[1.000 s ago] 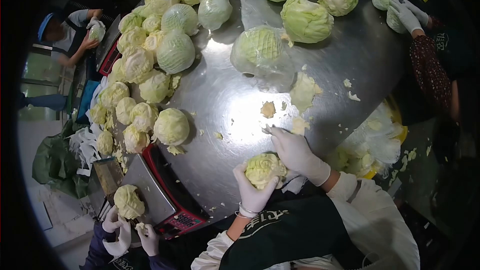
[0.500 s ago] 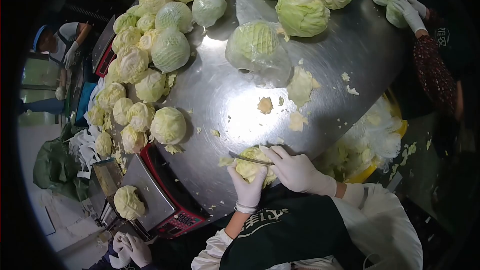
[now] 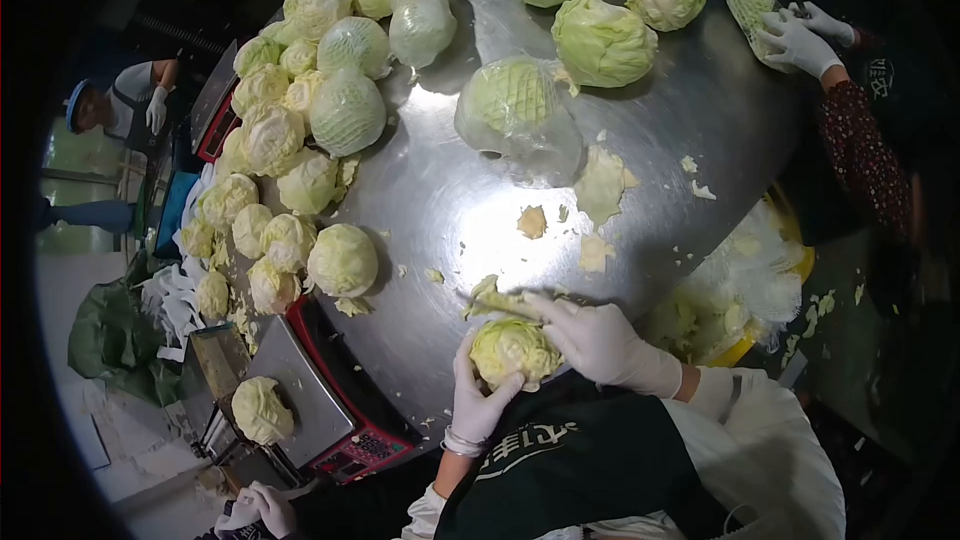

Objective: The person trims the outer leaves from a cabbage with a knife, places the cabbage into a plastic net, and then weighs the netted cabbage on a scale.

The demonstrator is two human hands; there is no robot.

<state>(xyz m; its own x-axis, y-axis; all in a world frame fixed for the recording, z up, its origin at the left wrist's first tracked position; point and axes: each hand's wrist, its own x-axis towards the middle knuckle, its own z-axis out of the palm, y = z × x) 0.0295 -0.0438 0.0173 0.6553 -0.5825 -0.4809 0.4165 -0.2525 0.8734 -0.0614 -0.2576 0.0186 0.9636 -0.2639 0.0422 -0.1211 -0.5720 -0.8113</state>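
A pale green cabbage (image 3: pixel 515 350) rests at the near edge of the metal table. My left hand (image 3: pixel 480 395), white-gloved, is wrapped round its left and lower side, thumb on top. Just above and right of it is my right hand (image 3: pixel 598 340), also gloved, with its fingers closed. A knife shows in the earlier frame; now its blade is mostly hidden behind a loose leaf piece (image 3: pixel 495 300) beside my right fingertips. A brown-white stem piece (image 3: pixel 531 222) and flat leaf scraps (image 3: pixel 602 185) lie farther up the table.
Many trimmed cabbages (image 3: pixel 342 260) cover the table's left side. A wrapped cabbage (image 3: pixel 512 100) and larger green heads (image 3: pixel 604 40) sit farther off. A red scale (image 3: pixel 365 440) holds one cabbage (image 3: pixel 262 410). Co-workers' hands show upper right and lower left. A scrap-filled yellow bin (image 3: pixel 735 350) stands at right.
The cabbage shows more of its top, and my left hand has shifted down and left. A leaf piece has come away over the blade. At upper right, a co-worker's hands have moved on a netted cabbage.
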